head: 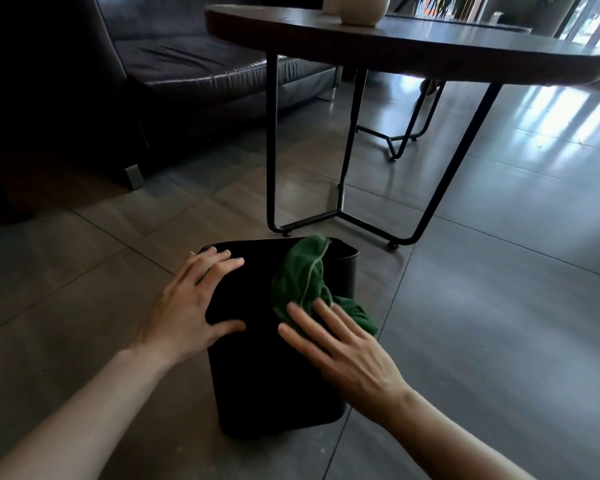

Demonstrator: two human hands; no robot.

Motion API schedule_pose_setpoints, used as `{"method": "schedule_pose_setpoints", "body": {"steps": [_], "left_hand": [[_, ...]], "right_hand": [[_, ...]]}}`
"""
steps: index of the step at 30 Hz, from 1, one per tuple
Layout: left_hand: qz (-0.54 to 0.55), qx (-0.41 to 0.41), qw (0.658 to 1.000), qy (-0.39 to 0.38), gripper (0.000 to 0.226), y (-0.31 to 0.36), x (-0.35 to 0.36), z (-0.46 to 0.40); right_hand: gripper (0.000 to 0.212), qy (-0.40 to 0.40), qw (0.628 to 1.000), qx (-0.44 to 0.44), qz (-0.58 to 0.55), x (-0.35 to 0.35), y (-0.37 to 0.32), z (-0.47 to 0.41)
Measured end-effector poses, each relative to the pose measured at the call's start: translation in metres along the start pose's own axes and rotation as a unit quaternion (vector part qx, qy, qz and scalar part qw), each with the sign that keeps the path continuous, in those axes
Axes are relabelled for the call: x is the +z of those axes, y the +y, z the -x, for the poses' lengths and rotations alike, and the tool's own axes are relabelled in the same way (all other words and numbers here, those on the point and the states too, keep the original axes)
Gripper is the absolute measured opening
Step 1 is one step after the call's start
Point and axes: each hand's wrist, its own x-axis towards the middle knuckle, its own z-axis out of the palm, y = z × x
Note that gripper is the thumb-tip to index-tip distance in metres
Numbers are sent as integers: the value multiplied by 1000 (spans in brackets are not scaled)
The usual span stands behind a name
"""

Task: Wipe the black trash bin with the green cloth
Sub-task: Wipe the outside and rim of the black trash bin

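Note:
The black trash bin (264,368) lies tipped on the tiled floor, its open mouth pointing away from me toward the table. A green cloth (303,282) is draped over its upper side near the rim. My left hand (194,306) rests flat on the bin's left side, fingers spread, steadying it. Over the right side, my right hand (340,348) lies flat with its fingertips pressing on the lower part of the cloth.
A round dark table (413,43) on thin black metal legs (272,143) stands just beyond the bin, with a pale vase (361,8) on top. A dark leather sofa (174,64) fills the back left. Grey floor tiles (499,306) spread to the right.

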Motion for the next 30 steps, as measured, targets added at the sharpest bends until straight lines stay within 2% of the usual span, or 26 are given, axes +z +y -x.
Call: {"method": "schedule_pose_setpoints", "body": {"steps": [4,8,12,16,18,21,24,27,30], "left_hand": [[17,-4,1000,-3,99,-3,1,-1],[21,-5,1000,5,98,-2,1,-1],[20,-1,1000,16,98,-3,4,0],[21,5,999,29,100,-9,8,0],[23,9,999,28,101,-11,11,1],[19,13,999,33,103,-15,14,2],[17,17,999,38,103,-17,16,1],[19,17,999,34,102,-17,16,2],[21,19,999,34,101,-17,16,3]], "right_hand": [[59,-43,995,-81,46,2,-4,10],[54,-27,992,-112,51,-5,9,-1],[61,-23,996,-81,41,-12,35,-14],[80,-37,996,-37,74,-13,43,-18],[69,-8,994,-43,96,-13,42,-20],[40,81,992,-47,90,-15,40,-34],[29,148,985,-20,81,-20,43,-45],[30,147,986,19,71,-25,48,-47],[32,114,992,46,2,-24,39,-48]]}}
